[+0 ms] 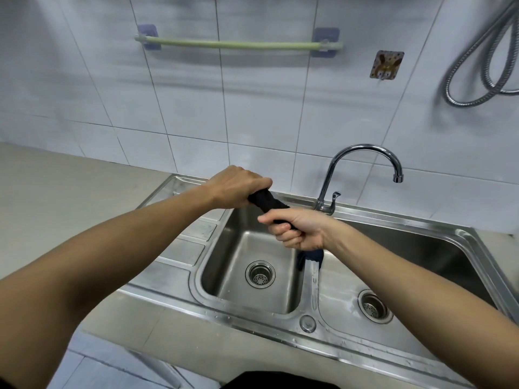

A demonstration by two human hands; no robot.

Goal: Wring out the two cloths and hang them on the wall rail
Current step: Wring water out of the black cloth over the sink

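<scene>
A dark cloth (268,202), twisted into a tight roll, is stretched between both hands above the left basin. My left hand (238,186) grips its far end from above. My right hand (297,230) grips the near end with fingers curled round it. A loose dark-blue tail of the cloth (310,258) hangs below my right hand over the divider between the basins. The pale green wall rail (238,45) is bare, mounted on the tiled wall above. I see only one cloth.
A stainless double sink (174,299) fills the counter, with a drain (260,274) in the left basin and another drain (375,306) in the right. A chrome tap (362,153) rises behind. A wall hook (386,65) and metal shower hose (483,60) hang at right.
</scene>
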